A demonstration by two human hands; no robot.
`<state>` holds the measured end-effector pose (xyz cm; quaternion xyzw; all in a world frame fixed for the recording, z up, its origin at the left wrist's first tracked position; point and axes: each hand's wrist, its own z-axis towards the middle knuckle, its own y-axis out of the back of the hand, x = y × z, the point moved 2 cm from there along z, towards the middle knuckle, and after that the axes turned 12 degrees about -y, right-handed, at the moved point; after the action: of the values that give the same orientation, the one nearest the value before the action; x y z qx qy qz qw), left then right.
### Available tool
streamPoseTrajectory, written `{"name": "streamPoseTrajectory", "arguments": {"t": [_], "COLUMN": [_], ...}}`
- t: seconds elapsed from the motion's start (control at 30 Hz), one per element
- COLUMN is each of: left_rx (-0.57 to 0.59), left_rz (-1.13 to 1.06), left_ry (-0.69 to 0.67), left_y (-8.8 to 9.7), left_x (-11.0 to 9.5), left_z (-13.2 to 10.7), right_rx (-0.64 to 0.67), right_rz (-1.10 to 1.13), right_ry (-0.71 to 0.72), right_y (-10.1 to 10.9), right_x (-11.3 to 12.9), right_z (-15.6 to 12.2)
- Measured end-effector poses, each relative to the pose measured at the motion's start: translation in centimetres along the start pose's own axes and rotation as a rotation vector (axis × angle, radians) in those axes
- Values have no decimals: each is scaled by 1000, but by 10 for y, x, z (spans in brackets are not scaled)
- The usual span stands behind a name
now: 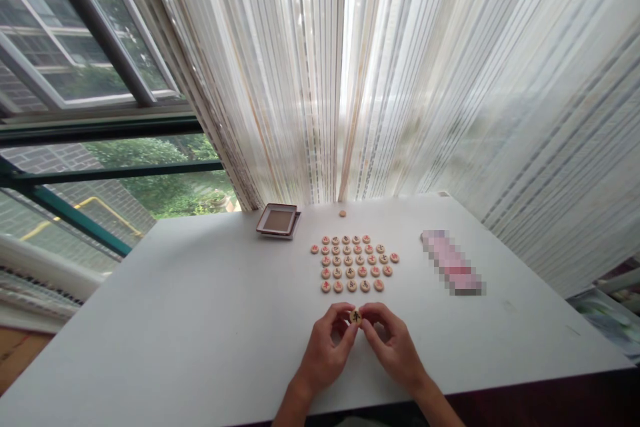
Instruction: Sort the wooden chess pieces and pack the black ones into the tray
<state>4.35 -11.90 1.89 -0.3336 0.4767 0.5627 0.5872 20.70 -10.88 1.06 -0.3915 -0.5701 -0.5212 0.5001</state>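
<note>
At the near side of the white table [200, 320], the left hand [324, 345] and the right hand [395, 348] pinch one round game piece [355, 317] between them, thumbs and fingertips at its edges, its dark-marked face showing. The grip looks light and the piece is small, so uneven pressure could make it slip out or flip.

Just beyond lie rows of similar pieces [351, 272], red-marked and dark-marked, near one another; a dropped piece or a brushing knuckle could knock them out of line. To the right is a pink object [453, 267], blurred out. Farther left sits a shallow box [279, 220]; a lone piece [343, 213] lies near the far edge, where a bump could send it off, before the curtain [390, 80].
</note>
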Motion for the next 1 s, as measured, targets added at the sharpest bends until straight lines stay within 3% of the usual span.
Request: {"name": "streamPoseTrajectory", "arguments": {"t": [0.37, 0.77, 1.0], "left_rx": [2, -64, -65], "left_rz": [-38, 69, 26], "left_ry": [18, 61, 39], "left_y": [2, -5, -4], "left_x": [-1, 7, 5], "left_z": [1, 2, 2], "right_rx": [-2, 51, 39], "right_rz": [-4, -96, -92], "right_ry": [-35, 75, 56], "right_y": [0, -3, -6], "right_x": [-1, 10, 8], "right_z": [1, 0, 2]}}
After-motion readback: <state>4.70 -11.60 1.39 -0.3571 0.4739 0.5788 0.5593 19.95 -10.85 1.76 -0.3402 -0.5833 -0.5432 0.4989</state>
